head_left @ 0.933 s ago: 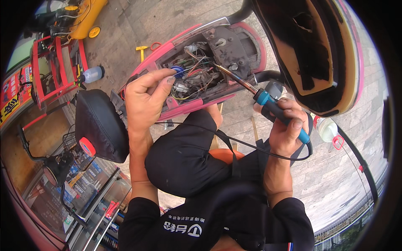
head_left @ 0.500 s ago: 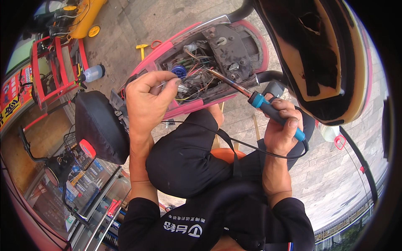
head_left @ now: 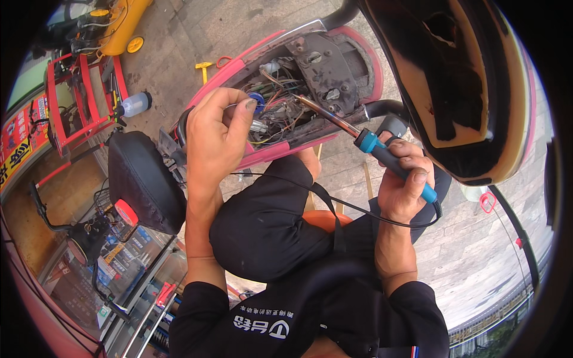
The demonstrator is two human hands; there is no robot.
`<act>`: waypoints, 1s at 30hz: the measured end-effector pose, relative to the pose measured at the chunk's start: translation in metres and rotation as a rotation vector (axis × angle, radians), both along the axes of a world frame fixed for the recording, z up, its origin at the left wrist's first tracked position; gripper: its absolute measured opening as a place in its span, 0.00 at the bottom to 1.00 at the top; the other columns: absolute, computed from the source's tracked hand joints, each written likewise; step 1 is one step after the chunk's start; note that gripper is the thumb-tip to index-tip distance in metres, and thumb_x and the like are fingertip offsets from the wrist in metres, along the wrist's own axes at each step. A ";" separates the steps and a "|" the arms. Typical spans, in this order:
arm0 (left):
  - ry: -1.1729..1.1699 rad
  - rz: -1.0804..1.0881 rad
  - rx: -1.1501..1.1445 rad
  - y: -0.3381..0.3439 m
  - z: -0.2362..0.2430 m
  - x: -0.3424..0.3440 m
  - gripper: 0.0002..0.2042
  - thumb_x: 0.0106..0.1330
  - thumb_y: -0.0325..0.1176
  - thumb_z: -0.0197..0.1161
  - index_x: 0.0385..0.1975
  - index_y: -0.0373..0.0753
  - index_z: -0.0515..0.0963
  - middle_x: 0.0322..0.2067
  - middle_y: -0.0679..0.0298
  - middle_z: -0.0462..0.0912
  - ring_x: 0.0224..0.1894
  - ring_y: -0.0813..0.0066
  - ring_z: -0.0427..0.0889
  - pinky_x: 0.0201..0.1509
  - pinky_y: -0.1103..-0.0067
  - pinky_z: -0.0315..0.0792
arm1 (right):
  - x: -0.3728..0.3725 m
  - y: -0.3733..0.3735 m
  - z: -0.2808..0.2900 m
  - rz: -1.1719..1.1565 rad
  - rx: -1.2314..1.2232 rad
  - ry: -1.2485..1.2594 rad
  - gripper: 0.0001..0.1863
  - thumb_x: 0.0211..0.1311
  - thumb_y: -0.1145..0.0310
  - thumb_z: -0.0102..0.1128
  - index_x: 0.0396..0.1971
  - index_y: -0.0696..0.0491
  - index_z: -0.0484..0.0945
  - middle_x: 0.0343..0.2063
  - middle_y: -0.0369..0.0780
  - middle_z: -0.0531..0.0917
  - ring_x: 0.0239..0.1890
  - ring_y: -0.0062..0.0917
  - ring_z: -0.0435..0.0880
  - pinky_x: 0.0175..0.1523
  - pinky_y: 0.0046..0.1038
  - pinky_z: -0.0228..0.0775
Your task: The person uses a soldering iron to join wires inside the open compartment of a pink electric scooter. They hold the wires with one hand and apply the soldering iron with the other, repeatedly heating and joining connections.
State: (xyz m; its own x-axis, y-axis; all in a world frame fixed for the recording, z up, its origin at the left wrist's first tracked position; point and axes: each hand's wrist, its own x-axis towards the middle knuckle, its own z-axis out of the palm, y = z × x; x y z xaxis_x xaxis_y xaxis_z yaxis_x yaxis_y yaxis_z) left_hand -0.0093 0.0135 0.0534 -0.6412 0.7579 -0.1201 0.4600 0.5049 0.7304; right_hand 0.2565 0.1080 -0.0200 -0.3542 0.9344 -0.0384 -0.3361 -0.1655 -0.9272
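My left hand (head_left: 218, 128) pinches a thin silvery wire at the left side of the pink scooter body's open compartment (head_left: 286, 144), beside a blue spool (head_left: 258, 99). Inside lie tangled wires (head_left: 280, 119) next to a dark metal plate (head_left: 322, 71). My right hand (head_left: 406, 185) is closed around a blue and black soldering iron (head_left: 388, 156), its long metal shaft angled up-left with the tip among the wiring. The iron's black cord loops across my lap. What exactly the tip touches is too small to tell.
The raised seat underside (head_left: 444, 77) fills the upper right. A black padded seat (head_left: 146, 179) and handlebars stand at left. A red rack (head_left: 59, 101), yellow compressor (head_left: 122, 30), yellow-handled tool (head_left: 204, 67) and orange stool (head_left: 322, 219) are around me.
The soldering iron and my right hand have shifted left, bringing the tip further into the wires. My left hand has risen slightly with its fingers curled near the spool.
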 end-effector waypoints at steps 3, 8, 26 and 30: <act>-0.051 0.034 -0.067 0.001 -0.001 -0.001 0.08 0.66 0.30 0.65 0.33 0.30 0.79 0.19 0.67 0.75 0.22 0.85 0.71 0.26 0.82 0.65 | 0.000 -0.003 -0.003 -0.031 -0.018 0.004 0.21 0.72 0.51 0.54 0.36 0.57 0.74 0.42 0.49 0.80 0.47 0.38 0.79 0.54 0.45 0.74; -0.135 0.080 -0.083 0.001 -0.006 -0.003 0.09 0.67 0.31 0.64 0.34 0.31 0.79 0.18 0.71 0.75 0.22 0.87 0.70 0.25 0.83 0.64 | -0.001 -0.004 -0.004 -0.010 -0.035 0.023 0.21 0.71 0.51 0.55 0.36 0.57 0.75 0.42 0.49 0.80 0.46 0.38 0.78 0.53 0.44 0.74; -0.198 0.115 -0.068 -0.001 -0.012 -0.003 0.08 0.68 0.31 0.64 0.33 0.31 0.79 0.17 0.73 0.74 0.22 0.90 0.68 0.24 0.85 0.62 | -0.005 -0.003 -0.003 -0.001 -0.006 -0.015 0.21 0.71 0.51 0.57 0.34 0.58 0.75 0.41 0.48 0.81 0.43 0.37 0.79 0.43 0.36 0.75; -0.198 0.111 -0.063 -0.002 -0.012 -0.003 0.08 0.68 0.31 0.64 0.33 0.31 0.79 0.17 0.74 0.73 0.21 0.91 0.68 0.24 0.85 0.61 | -0.005 -0.003 -0.003 0.004 0.000 -0.009 0.21 0.71 0.51 0.56 0.34 0.57 0.75 0.41 0.47 0.81 0.43 0.36 0.79 0.41 0.36 0.75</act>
